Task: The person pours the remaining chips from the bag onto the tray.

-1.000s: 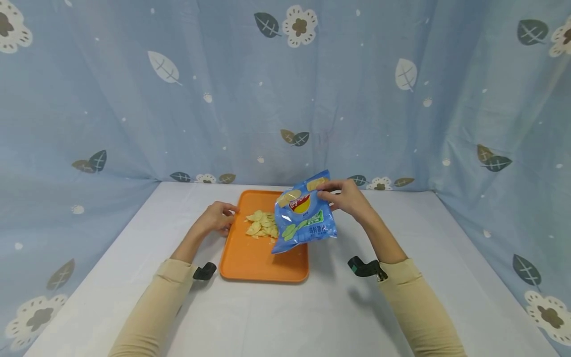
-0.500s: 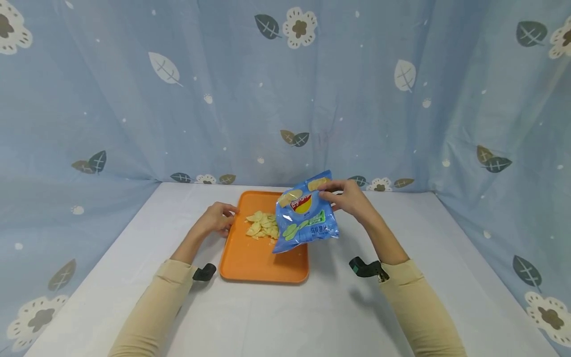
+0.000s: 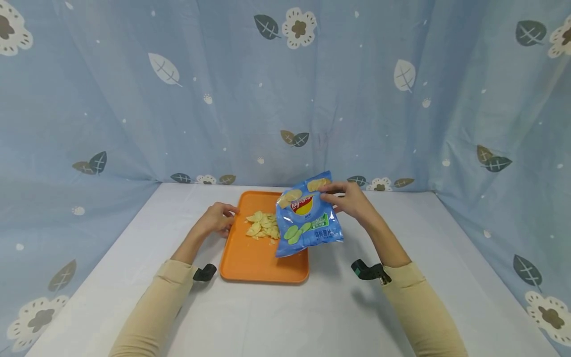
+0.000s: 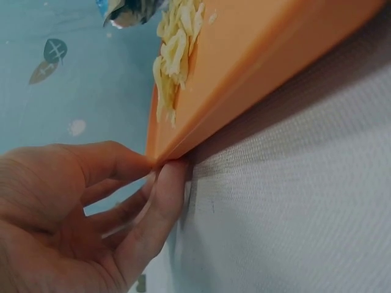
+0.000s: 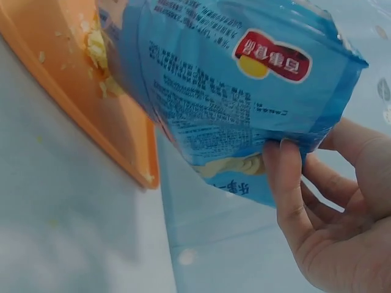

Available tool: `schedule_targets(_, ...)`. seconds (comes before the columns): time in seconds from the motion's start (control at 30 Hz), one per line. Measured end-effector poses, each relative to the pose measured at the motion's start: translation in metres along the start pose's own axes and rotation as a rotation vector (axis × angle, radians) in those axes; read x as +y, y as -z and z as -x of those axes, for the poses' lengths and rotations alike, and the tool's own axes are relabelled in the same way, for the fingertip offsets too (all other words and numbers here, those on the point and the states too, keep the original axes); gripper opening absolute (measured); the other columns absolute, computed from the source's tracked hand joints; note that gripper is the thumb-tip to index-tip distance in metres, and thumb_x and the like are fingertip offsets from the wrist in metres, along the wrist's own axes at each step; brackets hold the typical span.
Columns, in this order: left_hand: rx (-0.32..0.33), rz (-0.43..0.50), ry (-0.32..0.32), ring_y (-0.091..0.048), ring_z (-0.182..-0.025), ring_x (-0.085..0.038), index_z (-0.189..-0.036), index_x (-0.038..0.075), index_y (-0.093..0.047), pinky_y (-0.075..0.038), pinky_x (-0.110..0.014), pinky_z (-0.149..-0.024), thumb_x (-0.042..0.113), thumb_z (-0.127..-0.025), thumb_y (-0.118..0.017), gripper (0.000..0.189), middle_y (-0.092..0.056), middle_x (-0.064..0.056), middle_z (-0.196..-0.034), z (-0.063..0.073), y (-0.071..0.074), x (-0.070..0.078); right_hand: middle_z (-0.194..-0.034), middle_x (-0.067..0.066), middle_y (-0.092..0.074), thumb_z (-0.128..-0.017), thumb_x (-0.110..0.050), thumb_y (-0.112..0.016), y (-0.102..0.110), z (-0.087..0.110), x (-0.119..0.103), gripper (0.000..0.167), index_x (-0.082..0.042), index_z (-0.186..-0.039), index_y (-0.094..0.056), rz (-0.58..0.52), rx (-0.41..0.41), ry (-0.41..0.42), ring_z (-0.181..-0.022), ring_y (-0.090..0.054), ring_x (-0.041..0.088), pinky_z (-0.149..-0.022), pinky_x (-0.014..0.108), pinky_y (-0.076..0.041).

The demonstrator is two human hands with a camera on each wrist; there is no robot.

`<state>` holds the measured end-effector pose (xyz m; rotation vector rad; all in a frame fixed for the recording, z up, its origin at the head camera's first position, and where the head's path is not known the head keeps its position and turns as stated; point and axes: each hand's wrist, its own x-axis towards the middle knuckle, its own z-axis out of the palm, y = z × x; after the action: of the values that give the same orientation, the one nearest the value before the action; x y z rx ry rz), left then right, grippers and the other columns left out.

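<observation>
A blue chip bag point(image 3: 308, 218) is held over the right half of an orange tray point(image 3: 254, 267). My right hand point(image 3: 350, 201) pinches the bag's upper right side between thumb and fingers. In the right wrist view the bag's printed back point(image 5: 214, 91) faces the camera. A pile of potato chips point(image 3: 262, 225) lies on the tray, partly covered by the bag in the head view. My left hand point(image 3: 217, 218) pinches the tray's left rim, fingertips point(image 4: 174, 174) beneath and on the edge in the left wrist view.
The tray stands on a white-covered table point(image 3: 267, 322). Blue patterned curtains point(image 3: 223, 99) hang behind and at both sides. Small chip crumbs point(image 5: 58, 43) are scattered on the tray near the pile. Black camera mounts point(image 3: 368, 270) stick out from the wrists.
My right hand has shifted slightly right, and the bag's lower end has swung right and a little down, its front turning more towards the head camera. My left hand and the tray stay put.
</observation>
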<state>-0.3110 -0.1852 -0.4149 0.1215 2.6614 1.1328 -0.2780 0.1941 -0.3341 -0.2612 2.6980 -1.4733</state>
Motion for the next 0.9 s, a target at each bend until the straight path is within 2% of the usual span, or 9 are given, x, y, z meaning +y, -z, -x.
schedule_targets(0.3,-0.009,0.003,0.008,-0.066,-0.066,-0.015,-0.131,0.003,-0.060,-0.059,-0.030,-0.054,0.004,-0.093,-0.053,0.039,-0.061,-0.021,-0.108,0.000,0.001,0.000,-0.138,0.012,-0.054,-0.092,-0.035,-0.068,0.002,0.005,0.016,0.040,-0.013,-0.126,-0.066,-0.060,0.028,-0.005,-0.109,-0.062,0.031,-0.079,0.029,-0.061)
schedule_targets(0.53,-0.014,0.023,0.006,-0.066,-0.066,-0.015,-0.131,0.004,-0.061,-0.060,-0.030,-0.054,0.004,-0.094,-0.053,0.038,-0.060,-0.020,-0.109,-0.002,0.001,0.000,-0.134,0.012,-0.058,-0.094,-0.036,-0.065,0.007,0.012,0.030,0.040,-0.014,-0.127,-0.065,-0.071,0.069,-0.005,-0.104,-0.062,0.027,-0.076,0.025,-0.060)
schedule_targets(0.9,0.010,0.026,-0.006,-0.063,-0.063,-0.013,-0.131,0.003,-0.061,-0.059,-0.029,-0.053,0.002,-0.092,-0.053,0.040,-0.060,-0.020,-0.107,-0.004,0.000,-0.003,-0.140,0.009,-0.053,-0.094,-0.042,-0.063,0.016,0.019,0.053,0.045,-0.020,-0.133,-0.062,-0.136,0.099,-0.070,-0.111,-0.057,0.028,-0.081,0.024,-0.059)
